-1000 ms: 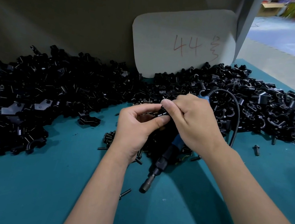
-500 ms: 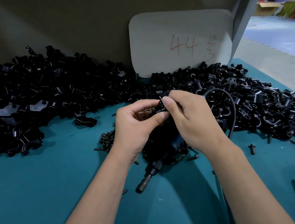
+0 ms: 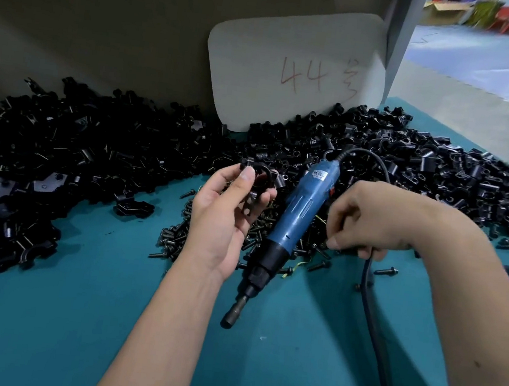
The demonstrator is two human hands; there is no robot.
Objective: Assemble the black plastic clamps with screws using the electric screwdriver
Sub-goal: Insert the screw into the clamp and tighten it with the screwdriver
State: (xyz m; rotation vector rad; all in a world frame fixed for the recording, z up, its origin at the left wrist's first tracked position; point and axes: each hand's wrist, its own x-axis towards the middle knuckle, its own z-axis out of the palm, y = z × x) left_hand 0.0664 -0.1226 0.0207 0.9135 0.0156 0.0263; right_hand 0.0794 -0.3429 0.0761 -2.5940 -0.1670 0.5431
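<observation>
Two bare forearms, no sleeves; left hand (image 3: 229, 209) and right hand (image 3: 367, 220) ungloved, short plain nails, no rings.

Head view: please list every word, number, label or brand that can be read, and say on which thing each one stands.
"44": handwritten in red on the pale card leaning on the wall behind the clamp pile.
One red handwritten character after the "44" on the same card: too scrawled to read.
White label on the blue screwdriver, near its cable end: brand text too small and blurred to read.
No other text shows.

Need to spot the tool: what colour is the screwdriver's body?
Blue body, black nose; head view.
</observation>
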